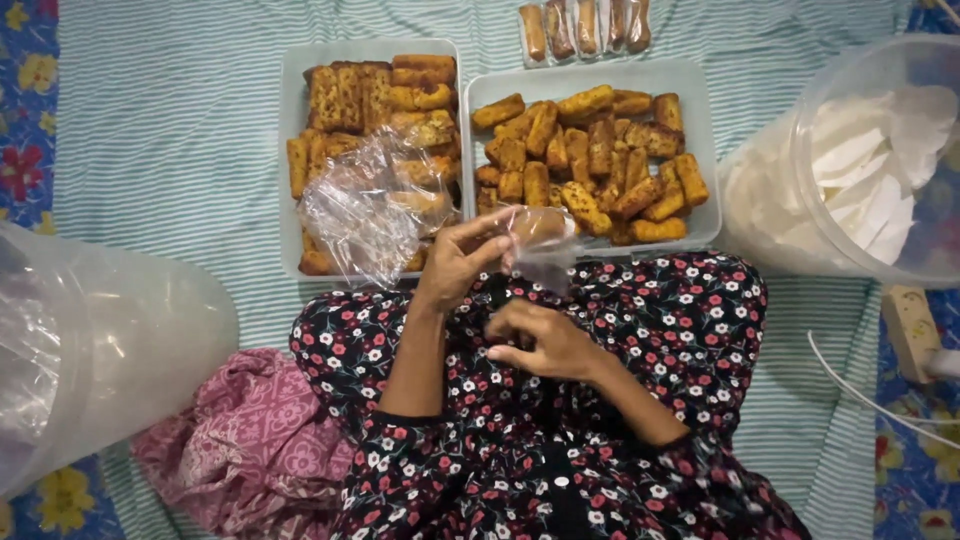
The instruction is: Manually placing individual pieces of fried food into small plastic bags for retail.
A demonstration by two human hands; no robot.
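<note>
A small clear bag (540, 245) with a brown stick inside is pinched by the left hand (455, 262) above the lap. The right hand (540, 340) is held just below it, fingers curled, apart from the bag. Two pale trays are set side by side on the striped cloth (170, 140): the left tray (290, 150), partly covered by crumpled clear bags (365, 205), and the right tray (700, 120), both filled with golden-brown sticks (585, 160). A row of sealed packets (585, 28) is seen beyond. A clear tub (860, 170) of white pieces is placed at right.
</note>
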